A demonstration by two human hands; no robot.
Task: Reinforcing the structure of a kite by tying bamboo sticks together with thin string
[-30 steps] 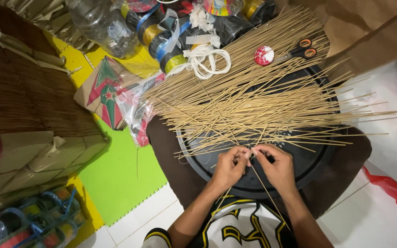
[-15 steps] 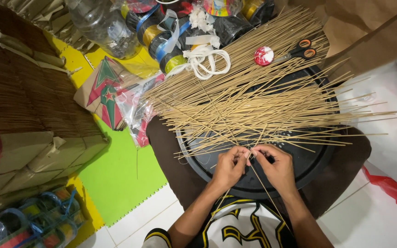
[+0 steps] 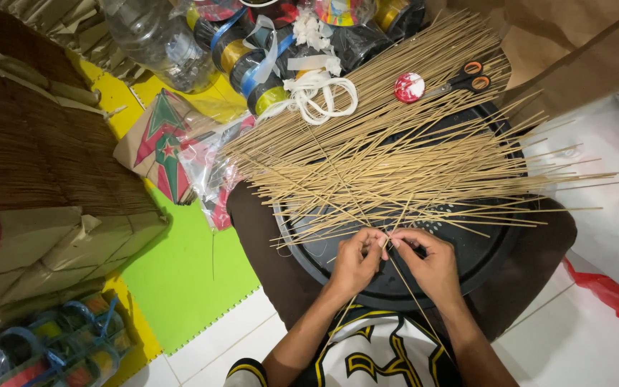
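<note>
Left hand: the left hand sits at 6 o'clock on the black round tray, fingers curled narrow, thumb and forefinger pinching the crossed sticks.
Right hand: the right hand meets it knuckle to knuckle, fingertips closed on the same crossing from the 3 o'clock side.
Held thing: 2 thin bamboo sticks, it seems, crossing between the fingertips – their long ends run back toward the person's chest at 5 and 7 o'clock.
Thread: possibly a fine thread at the crossing; too small to tell.
Step in hand: as I judge it, joining 2 sticks at their crossing point, both hands fixed on that spot.
Next move calls for: a steady pinch from one hand so the cross does not slip while the other works – small finger motions only.
Around: the loose stick pile fans across the tray at 12 o'clock; scissors and a red-and-white round reel at 1 o'clock; a white cord coil at 11 o'clock; a folded paper kite at 10 o'clock, on the green mat.
Against 1 second ago: hands, sticks and pile lie the same; no shift that I can make out.
</note>
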